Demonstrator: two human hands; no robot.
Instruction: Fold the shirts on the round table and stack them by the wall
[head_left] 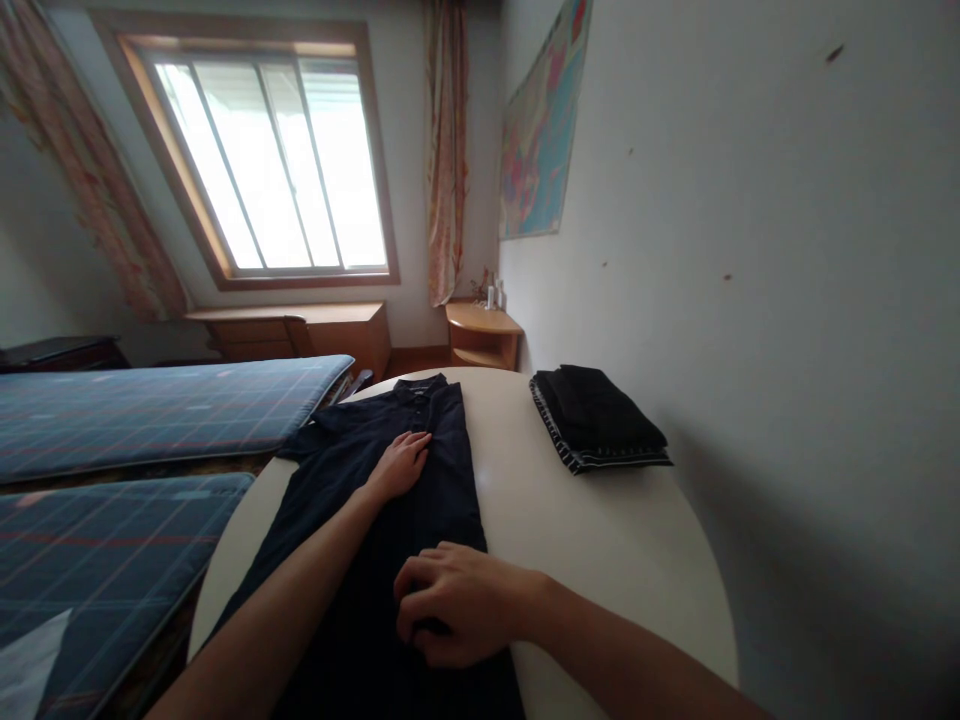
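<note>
A dark navy polo shirt (442, 490) lies spread lengthwise on a pale round-edged table, its collar at the far end. One short sleeve reaches out on the left; on the right the shirt's side runs straight, with no sleeve showing. My left hand (401, 464) rests flat on the upper chest beside the button placket, fingers stretched out. Nearer to me, my right hand (461, 605) is over the lower right part of the shirt. Its fingers are curled in toward the thumb around dark cloth, and the fingertips are partly hidden.
A folded stack of black clothes (600, 415) sits on the table (517, 430) at the right, near the white wall. Two plaid mattresses (172, 410) lie along the left. Beyond stand a wooden desk (337, 315) below the window and a small corner shelf (484, 318).
</note>
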